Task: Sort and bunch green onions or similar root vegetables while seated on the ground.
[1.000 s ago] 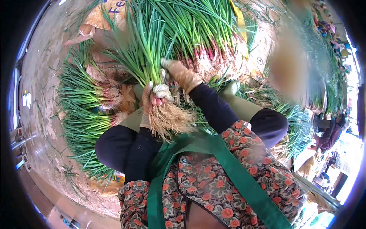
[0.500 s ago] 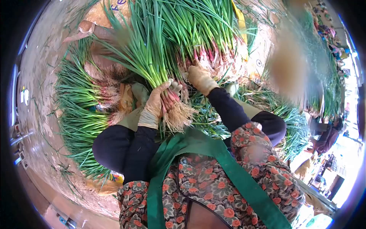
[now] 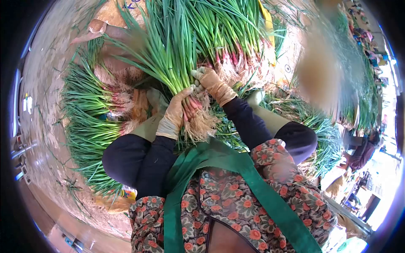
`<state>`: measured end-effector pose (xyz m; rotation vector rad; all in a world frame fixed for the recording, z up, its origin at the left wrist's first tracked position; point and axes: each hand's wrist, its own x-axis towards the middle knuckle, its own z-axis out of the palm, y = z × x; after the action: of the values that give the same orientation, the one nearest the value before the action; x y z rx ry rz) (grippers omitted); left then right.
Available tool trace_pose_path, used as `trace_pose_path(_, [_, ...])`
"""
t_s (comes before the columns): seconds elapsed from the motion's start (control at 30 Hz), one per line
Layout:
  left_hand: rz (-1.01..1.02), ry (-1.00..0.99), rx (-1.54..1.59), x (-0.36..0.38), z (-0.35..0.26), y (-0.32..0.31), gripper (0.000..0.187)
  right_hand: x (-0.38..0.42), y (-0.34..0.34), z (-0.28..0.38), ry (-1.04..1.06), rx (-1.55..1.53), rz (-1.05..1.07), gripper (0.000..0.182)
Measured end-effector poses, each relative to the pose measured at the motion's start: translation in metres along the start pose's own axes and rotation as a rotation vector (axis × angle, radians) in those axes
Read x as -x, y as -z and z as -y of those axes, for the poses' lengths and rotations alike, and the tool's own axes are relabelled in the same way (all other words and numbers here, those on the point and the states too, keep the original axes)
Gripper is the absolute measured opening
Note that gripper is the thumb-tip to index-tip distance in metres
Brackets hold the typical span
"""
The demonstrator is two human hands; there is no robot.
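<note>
My gloved left hand (image 3: 175, 113) is wrapped round a bunch of green onions (image 3: 195, 110), just above its pink bulbs and pale roots. The long leaves point up and to the left. My gloved right hand (image 3: 211, 86) is closed at the right side of this bunch, touching its stems; fingers are curled and partly hidden, and what they pinch is too small to tell. Behind both hands lies a large heap of green onions (image 3: 236, 38), its pink bulbs and roots toward me.
More onion bunches (image 3: 90, 139) lie on the ground at the left. Loose leaves and plants (image 3: 320, 130) cover the right side. A yellow strip (image 3: 268, 25) edges the heap. A person (image 3: 365, 149) is at the far right. My bent knees flank the bunch.
My right hand has moved left, from the heap's roots to the bunch in my left hand. The bunch and my left hand have shifted slightly.
</note>
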<state>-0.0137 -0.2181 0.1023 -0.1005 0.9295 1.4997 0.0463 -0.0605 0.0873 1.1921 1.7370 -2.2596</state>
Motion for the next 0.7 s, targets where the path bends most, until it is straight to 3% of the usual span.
trace_pose_path(0.03, [-0.004, -0.033, 0.043, -0.008, 0.006, 0.014, 0.026, -0.040, 0.017, -0.054, 0.223, 0.030, 0.036, 0.014])
trace_pose_path(0.1, [0.159, -0.158, 0.181, 0.006, -0.006, -0.002, 0.027, -0.057, 0.038, -0.093, 0.676, 1.037, -0.015, 0.012])
trace_pose_path(0.17, [0.427, -0.209, 0.358, 0.004, -0.013, 0.003, 0.031, -0.032, 0.056, -0.102, 0.870, 1.805, 0.108, 0.015])
trace_pose_path(0.2, [0.414, -0.232, 0.327, 0.005, -0.014, 0.003, 0.032, -0.029, 0.059, -0.124, 0.881, 1.566, 0.336, 0.017])
trace_pose_path(0.3, [0.360, -0.245, 0.280, 0.004, -0.014, 0.001, 0.035, 0.018, 0.041, -0.062, 0.369, 0.918, 0.345, 0.032])
trace_pose_path(0.37, [0.283, -0.191, 0.302, -0.004, -0.005, 0.008, 0.037, 0.012, 0.023, -0.056, 0.096, -0.088, 0.085, 0.046])
trace_pose_path(0.43, [0.246, -0.150, 0.234, -0.016, 0.005, 0.031, 0.039, 0.012, 0.009, -0.013, 0.022, -0.079, 0.184, 0.046])
trace_pose_path(0.47, [0.219, -0.172, 0.211, 0.001, -0.006, 0.006, 0.037, 0.013, 0.003, 0.003, -0.017, -0.072, 0.233, 0.046])
trace_pose_path(0.53, [0.070, -0.135, 0.147, 0.001, -0.007, 0.010, 0.032, 0.008, 0.001, 0.003, 0.254, 0.208, 0.009, 0.040])
trace_pose_path(0.6, [0.072, -0.114, 0.171, 0.002, -0.005, 0.008, 0.034, 0.009, 0.016, -0.006, 0.495, 0.541, -0.276, 0.030])
trace_pose_path(0.63, [0.072, -0.100, 0.186, 0.003, -0.004, 0.005, 0.035, 0.022, 0.021, 0.005, 0.498, 0.514, -0.305, 0.029])
trace_pose_path(0.67, [0.050, -0.099, 0.200, 0.006, -0.005, -0.001, 0.035, 0.049, 0.031, 0.013, 0.465, 0.839, -0.407, 0.028])
trace_pose_path(0.7, [0.027, -0.100, 0.211, 0.013, -0.010, -0.013, 0.035, 0.057, 0.031, 0.004, 0.508, 0.823, -0.330, 0.027])
